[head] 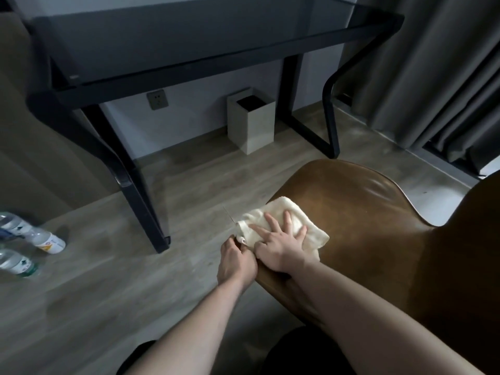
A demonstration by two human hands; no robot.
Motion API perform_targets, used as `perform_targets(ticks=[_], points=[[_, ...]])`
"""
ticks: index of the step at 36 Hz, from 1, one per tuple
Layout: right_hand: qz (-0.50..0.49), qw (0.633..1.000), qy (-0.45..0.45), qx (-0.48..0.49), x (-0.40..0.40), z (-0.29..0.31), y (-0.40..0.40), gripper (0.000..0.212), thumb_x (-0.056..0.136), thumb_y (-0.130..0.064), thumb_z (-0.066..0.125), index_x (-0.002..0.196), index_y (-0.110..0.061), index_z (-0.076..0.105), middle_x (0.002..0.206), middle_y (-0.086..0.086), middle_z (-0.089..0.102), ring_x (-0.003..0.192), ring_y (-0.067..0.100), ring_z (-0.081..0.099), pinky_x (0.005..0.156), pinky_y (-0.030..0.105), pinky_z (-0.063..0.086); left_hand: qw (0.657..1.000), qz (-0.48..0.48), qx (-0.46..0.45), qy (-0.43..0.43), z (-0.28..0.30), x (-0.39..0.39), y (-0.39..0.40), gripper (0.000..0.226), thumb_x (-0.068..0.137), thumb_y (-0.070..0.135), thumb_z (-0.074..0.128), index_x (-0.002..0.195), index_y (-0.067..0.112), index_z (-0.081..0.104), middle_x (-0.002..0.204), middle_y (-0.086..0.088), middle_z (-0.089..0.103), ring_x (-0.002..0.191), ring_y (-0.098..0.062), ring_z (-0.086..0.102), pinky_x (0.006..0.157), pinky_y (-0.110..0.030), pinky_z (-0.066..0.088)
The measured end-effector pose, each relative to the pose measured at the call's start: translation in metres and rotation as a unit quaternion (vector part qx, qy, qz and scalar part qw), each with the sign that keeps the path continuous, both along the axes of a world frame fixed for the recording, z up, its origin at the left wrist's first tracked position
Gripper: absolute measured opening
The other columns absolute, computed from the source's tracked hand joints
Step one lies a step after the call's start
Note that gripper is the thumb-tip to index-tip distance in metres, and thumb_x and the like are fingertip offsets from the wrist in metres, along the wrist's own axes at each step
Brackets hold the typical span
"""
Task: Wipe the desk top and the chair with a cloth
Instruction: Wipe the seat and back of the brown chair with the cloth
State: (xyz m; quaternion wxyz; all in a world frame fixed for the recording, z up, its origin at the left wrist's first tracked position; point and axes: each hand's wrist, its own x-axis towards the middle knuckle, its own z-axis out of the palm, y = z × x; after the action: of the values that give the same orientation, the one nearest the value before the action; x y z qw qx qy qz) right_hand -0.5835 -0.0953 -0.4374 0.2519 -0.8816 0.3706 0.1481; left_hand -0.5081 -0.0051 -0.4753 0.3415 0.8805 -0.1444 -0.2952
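A brown leather chair fills the lower right of the head view, its seat facing me. A cream cloth lies on the seat's left edge. My right hand presses flat on the cloth with its fingers spread. My left hand grips the seat's left edge just beside the cloth, fingers curled under the rim. The dark glass desk top stretches across the top of the view on a black frame.
A beige square bin stands on the floor under the desk by the wall. Several plastic bottles lie on the wooden floor at the far left. Grey curtains hang at the right. The black desk leg stands left of the chair.
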Motion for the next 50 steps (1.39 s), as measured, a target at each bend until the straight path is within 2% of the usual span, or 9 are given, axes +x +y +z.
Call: perform_targets(ticks=[9,15,19,23,30,35,40,46,50], points=[[-0.055,0.998,0.019,0.003,-0.050,0.013,0.016,0.062,0.098,-0.045,0.026,0.158,-0.053,0.009,0.170,-0.010,-0.011,0.153,0.027,-0.027,0.119,0.066,-0.012,0.999,-0.030,0.041,0.006,0.009,0.001,-0.002,0.052,0.104,0.027,0.034,0.154,0.014,0.033,0.159,-0.008,0.032,0.138,-0.035,0.042,0.113,-0.041,0.033],[-0.197,0.979,0.049,0.012,-0.121,0.015,0.041,0.060,0.104,-0.055,0.021,0.160,-0.046,0.000,0.169,-0.007,-0.018,0.152,0.039,-0.025,0.113,0.076,0.005,0.998,-0.038,0.044,0.008,0.021,-0.005,0.004,0.055,0.104,0.026,0.029,0.158,0.018,0.027,0.164,-0.005,0.024,0.145,-0.029,0.036,0.117,-0.037,0.028],[-0.246,0.967,0.062,0.013,-0.153,0.012,0.050,0.059,0.105,-0.054,0.019,0.160,-0.048,-0.002,0.168,-0.007,-0.023,0.151,0.040,-0.027,0.114,0.075,0.003,0.998,-0.039,0.042,0.011,0.027,-0.008,0.008,0.054,0.104,0.026,0.027,0.159,0.023,0.026,0.164,-0.005,0.024,0.143,-0.030,0.039,0.114,-0.036,0.030],[-0.266,0.962,0.063,0.016,-0.140,0.010,0.048,0.061,0.104,-0.052,0.022,0.159,-0.046,-0.002,0.168,-0.005,-0.023,0.149,0.044,-0.029,0.113,0.076,-0.001,0.999,-0.039,0.029,0.015,0.029,-0.010,0.012,0.054,0.105,0.026,0.025,0.159,0.026,0.026,0.163,-0.003,0.024,0.140,-0.030,0.042,0.112,-0.036,0.033],[-0.205,0.977,0.060,0.018,-0.109,-0.003,0.021,0.069,0.102,-0.055,0.026,0.159,-0.045,-0.011,0.165,-0.005,-0.032,0.141,0.049,-0.040,0.110,0.078,-0.008,0.999,-0.030,0.019,0.014,0.014,-0.007,0.007,0.053,0.106,0.027,0.024,0.159,0.029,0.025,0.162,0.001,0.023,0.136,-0.029,0.046,0.110,-0.037,0.035],[-0.113,0.992,0.039,-0.033,-0.055,-0.003,0.003,0.068,0.100,-0.051,0.026,0.158,-0.049,-0.010,0.166,-0.006,-0.030,0.148,0.044,-0.032,0.114,0.076,-0.010,1.000,-0.024,0.019,0.003,0.005,-0.003,0.002,0.052,0.106,0.025,0.026,0.158,0.026,0.028,0.162,0.001,0.024,0.137,-0.027,0.045,0.110,-0.035,0.035],[-0.044,0.997,0.037,-0.047,0.001,-0.006,-0.010,0.067,0.096,-0.047,0.027,0.160,-0.045,0.010,0.170,-0.003,-0.016,0.147,0.042,-0.035,0.108,0.078,-0.017,1.000,-0.025,0.001,0.009,-0.004,0.002,0.000,0.052,0.104,0.023,0.033,0.156,0.024,0.034,0.160,0.000,0.029,0.138,-0.028,0.044,0.112,-0.034,0.032],[-0.055,0.996,0.001,-0.071,-0.010,-0.005,-0.006,0.064,0.095,-0.047,0.027,0.159,-0.044,0.018,0.171,-0.005,-0.006,0.152,0.036,-0.027,0.113,0.073,-0.016,0.998,-0.048,0.029,0.004,0.000,0.005,0.000,0.052,0.104,0.025,0.031,0.157,0.025,0.031,0.162,-0.001,0.026,0.139,-0.031,0.042,0.112,-0.036,0.032],[-0.090,0.993,0.012,-0.077,-0.045,-0.001,0.004,0.064,0.097,-0.050,0.024,0.159,-0.047,0.010,0.171,-0.008,-0.009,0.154,0.033,-0.024,0.117,0.068,-0.012,0.997,-0.054,0.054,0.006,0.006,0.003,-0.002,0.053,0.104,0.025,0.030,0.157,0.023,0.029,0.162,-0.003,0.026,0.140,-0.031,0.041,0.114,-0.038,0.030]])
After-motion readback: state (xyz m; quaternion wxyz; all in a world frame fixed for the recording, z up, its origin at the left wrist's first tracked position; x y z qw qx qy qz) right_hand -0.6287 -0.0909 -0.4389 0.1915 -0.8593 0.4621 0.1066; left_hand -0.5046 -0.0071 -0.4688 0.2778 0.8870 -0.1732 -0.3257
